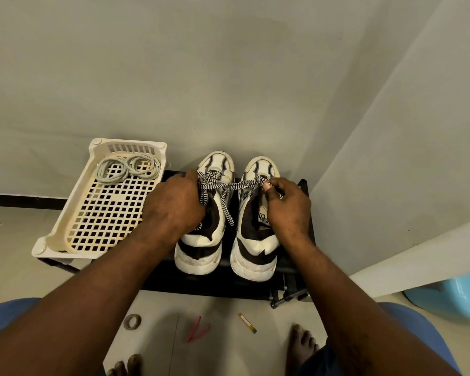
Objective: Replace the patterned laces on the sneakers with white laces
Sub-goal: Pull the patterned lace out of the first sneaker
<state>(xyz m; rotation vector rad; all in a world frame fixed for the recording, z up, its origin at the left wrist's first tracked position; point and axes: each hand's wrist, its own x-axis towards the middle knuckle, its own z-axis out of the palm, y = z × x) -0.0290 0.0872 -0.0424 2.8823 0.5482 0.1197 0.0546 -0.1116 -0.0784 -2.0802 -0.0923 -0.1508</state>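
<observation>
Surface: black stand [215, 282], frame centre.
Lace: patterned lace [236, 184] stretched sideways between hands.
Fingers: left hand [174, 204] grips it; right hand [288, 206] pinches it.

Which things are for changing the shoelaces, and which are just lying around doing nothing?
For the job:
sneakers
patterned laces, gripped by the left hand and right hand
white laces, coiled in the cream basket

Just lying about:
grey ring, pink clip and small stick on the floor
blue tub
</observation>
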